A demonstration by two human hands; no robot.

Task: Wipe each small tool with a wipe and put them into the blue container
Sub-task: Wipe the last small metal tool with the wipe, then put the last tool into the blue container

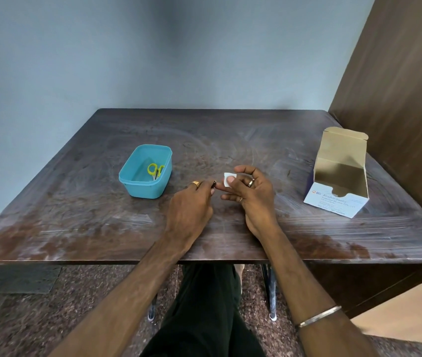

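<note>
At frame centre, the right hand point(252, 194) pinches a white wipe point(228, 179). Just left, the left hand point(191, 204) grips a small dark tool point(214, 183), near the blue container point(146, 171).

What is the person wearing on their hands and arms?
Both forearms are bare, with no sleeves. The left hand wears a gold ring. The right hand wears two rings, and a thin silver bangle circles the right wrist.

Small dark tool point(214, 183) mostly hidden inside the left hand point(190, 204) grip.
</note>
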